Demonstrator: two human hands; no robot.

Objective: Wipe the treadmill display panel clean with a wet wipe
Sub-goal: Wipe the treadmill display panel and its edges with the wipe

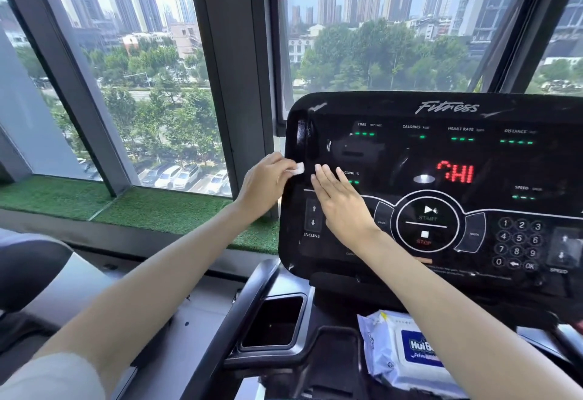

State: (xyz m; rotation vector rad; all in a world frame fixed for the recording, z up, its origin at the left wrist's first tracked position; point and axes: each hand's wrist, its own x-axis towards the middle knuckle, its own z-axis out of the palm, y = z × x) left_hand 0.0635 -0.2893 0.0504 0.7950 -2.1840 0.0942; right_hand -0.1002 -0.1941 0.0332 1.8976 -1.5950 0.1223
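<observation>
— Where is the wipe?
— In my left grip (268, 180). Thumb and fingers pinch the wipe (298, 168), a small white wad, at the left edge of the panel (441, 153). Whether it touches the edge, I cannot tell.
— And the other one?
— My right grip (342, 202) holds nothing. Its fingers are straight and lie flat against the panel, just right of the wipe and above the incline arrows (313, 215).
— What is the panel like?
— Glossy black with rounded corners, green dashes, red letters (456, 172) and a round start-stop ring (426, 222).
— And around it?
— A soft, crinkled wipe pack (407, 352) lies below the panel, beside a dark cupholder (274, 320). Green turf (157, 209) lines the sill under tall windows (132, 68).
</observation>
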